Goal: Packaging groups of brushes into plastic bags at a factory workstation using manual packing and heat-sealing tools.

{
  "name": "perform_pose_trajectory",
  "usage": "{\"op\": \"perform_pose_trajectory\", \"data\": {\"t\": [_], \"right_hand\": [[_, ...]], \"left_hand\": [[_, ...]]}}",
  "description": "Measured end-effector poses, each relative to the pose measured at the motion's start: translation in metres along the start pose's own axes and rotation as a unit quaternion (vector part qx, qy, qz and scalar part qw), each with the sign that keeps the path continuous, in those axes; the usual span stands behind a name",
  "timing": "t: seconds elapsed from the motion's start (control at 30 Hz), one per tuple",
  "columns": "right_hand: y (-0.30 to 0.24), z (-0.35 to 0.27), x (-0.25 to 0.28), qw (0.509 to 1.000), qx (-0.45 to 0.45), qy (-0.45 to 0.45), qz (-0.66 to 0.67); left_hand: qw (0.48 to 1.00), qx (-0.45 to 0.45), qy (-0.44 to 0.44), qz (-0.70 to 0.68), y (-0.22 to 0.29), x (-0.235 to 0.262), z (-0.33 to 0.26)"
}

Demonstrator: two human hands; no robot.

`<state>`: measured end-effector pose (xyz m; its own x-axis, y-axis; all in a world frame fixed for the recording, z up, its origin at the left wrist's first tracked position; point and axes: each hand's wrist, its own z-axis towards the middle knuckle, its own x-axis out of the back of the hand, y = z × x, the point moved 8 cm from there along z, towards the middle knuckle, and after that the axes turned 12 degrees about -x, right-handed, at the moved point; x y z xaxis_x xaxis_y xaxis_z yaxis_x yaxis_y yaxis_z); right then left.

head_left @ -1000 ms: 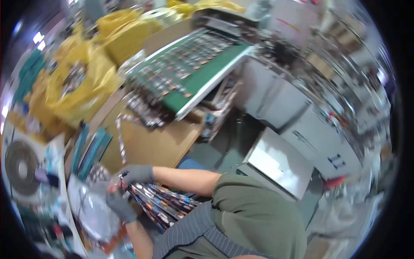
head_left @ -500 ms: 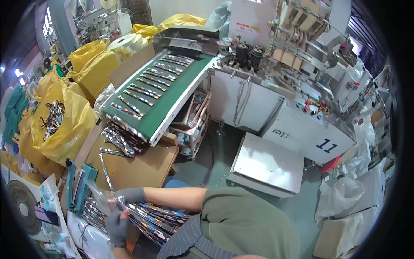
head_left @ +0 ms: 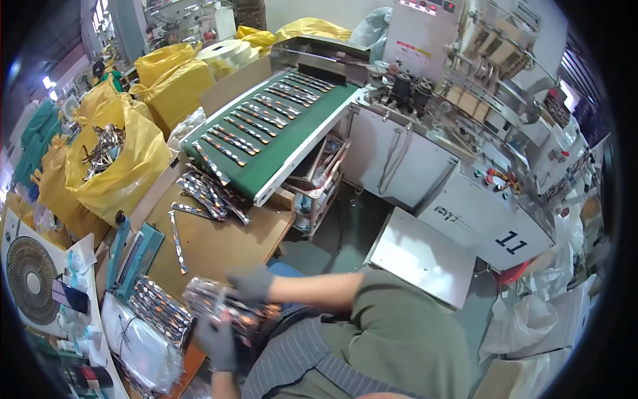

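Observation:
My left hand (head_left: 216, 340), in a grey fingerless-tipped glove, grips a clear plastic bag (head_left: 207, 292) at the lower side. Dark, dotted slim packets show through the film. Across from it, my right hand (head_left: 251, 284), gloved too and smeared by motion, closes over the bundle of slim packets (head_left: 256, 312) between my hands and my apron. Next to my left hand lies a neat stack of the same packets (head_left: 159, 309), with folded clear bags (head_left: 147, 349) in front. One single packet (head_left: 178, 243) rests on the brown table (head_left: 219, 246).
A green conveyor belt (head_left: 266, 156) carries rows of packets toward a loose pile (head_left: 207, 193) on the table. A teal bag sealer (head_left: 136, 256) stands at the left, near a fan (head_left: 32, 272) and a phone (head_left: 70, 296). Yellow sacks (head_left: 126, 179) and a white machine cabinet (head_left: 458, 213) flank the belt.
Both hands have moved right, toward my body, with the clear bag, which now surrounds packets. The neat stack beside them is more exposed. The whole view has shifted.

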<state>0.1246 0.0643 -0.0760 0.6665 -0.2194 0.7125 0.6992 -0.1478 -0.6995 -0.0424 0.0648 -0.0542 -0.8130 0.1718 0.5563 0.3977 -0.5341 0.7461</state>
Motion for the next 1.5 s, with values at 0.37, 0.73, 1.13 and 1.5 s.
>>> {"op": "perform_pose_trajectory", "data": {"t": [0.37,0.73,1.13,1.5], "right_hand": [[-0.114,0.118,0.089,0.983,0.082,0.011,-0.165],[-0.078,0.150,0.083,0.959,0.016,-0.157,0.234],[-0.112,0.159,0.109,0.992,0.117,-0.028,0.029],[-0.181,0.143,0.054,0.940,0.249,-0.108,0.208]], "left_hand": [[0.982,-0.064,-0.131,0.122,-0.050,0.087,0.141],[0.997,-0.065,-0.017,0.029,0.007,0.118,0.154],[0.989,0.047,-0.015,-0.140,-0.012,0.104,0.146],[0.983,-0.128,0.113,-0.073,0.034,0.170,0.148]]}}
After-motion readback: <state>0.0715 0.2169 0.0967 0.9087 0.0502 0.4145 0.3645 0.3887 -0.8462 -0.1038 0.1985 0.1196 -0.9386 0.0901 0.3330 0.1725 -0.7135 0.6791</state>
